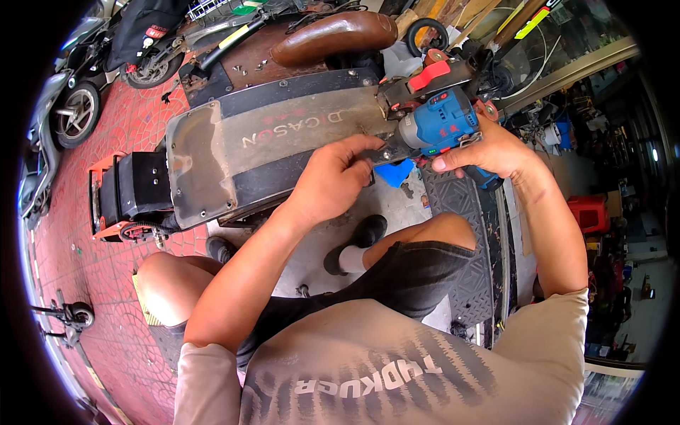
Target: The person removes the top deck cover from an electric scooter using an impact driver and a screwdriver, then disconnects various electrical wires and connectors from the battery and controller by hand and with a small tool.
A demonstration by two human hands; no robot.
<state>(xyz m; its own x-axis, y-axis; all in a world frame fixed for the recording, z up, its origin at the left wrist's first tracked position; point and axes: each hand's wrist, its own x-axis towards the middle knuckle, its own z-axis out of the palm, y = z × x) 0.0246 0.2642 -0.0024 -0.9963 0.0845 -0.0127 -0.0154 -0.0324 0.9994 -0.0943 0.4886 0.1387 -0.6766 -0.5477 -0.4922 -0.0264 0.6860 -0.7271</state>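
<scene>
A blue cordless impact driver (pixel 439 122) is held in my right hand (pixel 482 152), its nose pointing left at the end of a long scuffed scooter deck (pixel 269 127) with dark edges. My left hand (pixel 338 170) rests at the deck's near right corner, fingertips at a metal bolt (pixel 387 154) just left of the driver's nose; its other fingers are curled, and whether they hold anything is unclear. A red-topped metal part (pixel 428 74) sits above the driver. A bright blue piece (pixel 394 173) lies under the deck's corner.
My bent knees are below the deck. A brown curved cover (pixel 333 37) lies behind it, beside a loose tyre (pixel 426 37). Motorbikes (pixel 76 113) stand at upper left on red paving (pixel 113 283). A dark textured ramp (pixel 467 269) lies at right, beside a cluttered doorway (pixel 602 212).
</scene>
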